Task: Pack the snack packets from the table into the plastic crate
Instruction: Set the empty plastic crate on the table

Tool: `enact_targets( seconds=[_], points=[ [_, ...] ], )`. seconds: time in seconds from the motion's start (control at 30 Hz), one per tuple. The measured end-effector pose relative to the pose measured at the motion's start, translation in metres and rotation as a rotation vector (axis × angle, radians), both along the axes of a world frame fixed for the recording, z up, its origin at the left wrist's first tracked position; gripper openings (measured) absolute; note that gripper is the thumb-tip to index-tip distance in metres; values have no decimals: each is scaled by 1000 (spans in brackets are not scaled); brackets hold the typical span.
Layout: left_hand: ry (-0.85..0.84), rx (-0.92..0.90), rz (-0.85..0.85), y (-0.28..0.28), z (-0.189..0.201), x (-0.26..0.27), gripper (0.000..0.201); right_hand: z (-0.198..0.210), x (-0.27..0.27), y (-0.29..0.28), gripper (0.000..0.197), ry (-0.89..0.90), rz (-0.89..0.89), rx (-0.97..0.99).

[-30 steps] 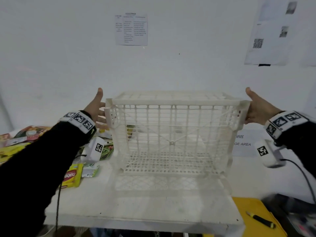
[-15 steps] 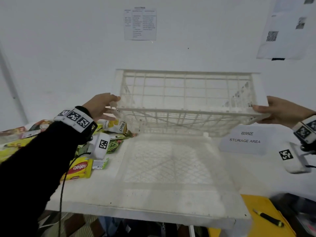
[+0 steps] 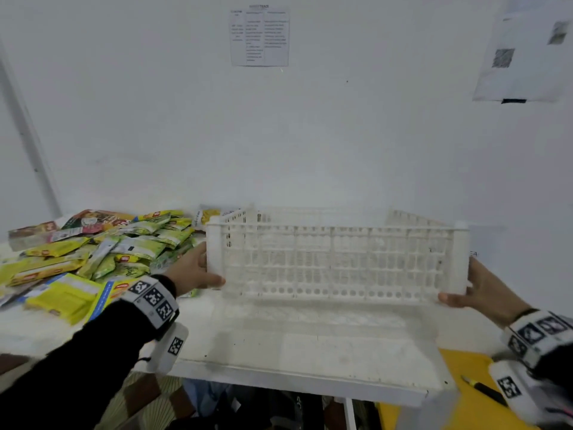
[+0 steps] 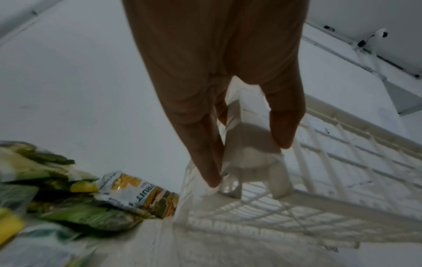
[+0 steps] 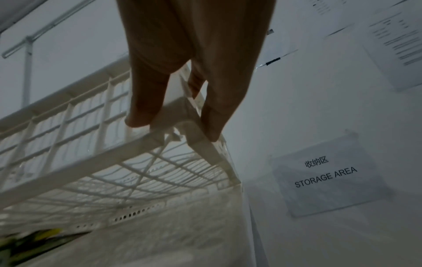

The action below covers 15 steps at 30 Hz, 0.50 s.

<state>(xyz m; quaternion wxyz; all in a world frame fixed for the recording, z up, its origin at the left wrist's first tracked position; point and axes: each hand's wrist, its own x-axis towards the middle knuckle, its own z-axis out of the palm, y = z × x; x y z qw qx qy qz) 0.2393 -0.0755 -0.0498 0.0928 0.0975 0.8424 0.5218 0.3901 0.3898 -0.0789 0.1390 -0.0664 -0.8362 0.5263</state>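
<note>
A white latticed plastic crate (image 3: 338, 259) stands upright, low over the white table (image 3: 310, 352), its open top facing up. My left hand (image 3: 193, 271) grips its left front corner; in the left wrist view the fingers (image 4: 205, 159) and thumb clamp that corner post (image 4: 248, 148). My right hand (image 3: 474, 290) grips the right front corner, and in the right wrist view its fingers (image 5: 141, 108) pinch the crate's corner (image 5: 175, 115). A heap of green, yellow and red snack packets (image 3: 102, 243) lies on the table left of the crate. The crate looks empty.
A white wall rises right behind the table, with paper sheets (image 3: 259, 37) taped on it. A "STORAGE AREA" sign (image 5: 326, 173) lies on the table right of the crate. A yellow surface (image 3: 465, 398) with a black pen (image 3: 483, 389) sits low at the right.
Both hands turned the crate from lying on its side, opening toward me, through a tilt, to upright, and lowered it toward the table. My view shifted, bringing the packet heap into sight.
</note>
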Motion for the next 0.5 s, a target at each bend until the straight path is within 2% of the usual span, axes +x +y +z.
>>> enact_targets(
  seconds=[0.07, 0.1, 0.17, 0.23, 0.37, 0.5],
  points=[
    [-3, 5, -6, -2, -13, 3, 81, -10, 2, -2, 109, -13, 18, -2],
    [-4, -4, -10, -3, -20, 4, 85, -16, 3, -3, 110, -19, 26, 13],
    [-8, -27, 3, -5, -31, 5, 91, -27, 4, -3, 131, -16, 24, 82],
    [0, -42, 19, -3, -37, 7, 95, -39, 3, 1, 142, -22, 18, 102],
    [1, -65, 26, -3, -48, 12, 104, -58, 2, 6, 139, -56, 53, 134],
    [-23, -183, 60, 2, -57, 15, 99, -71, 9, 6, 132, -121, 57, 129]
  ],
)
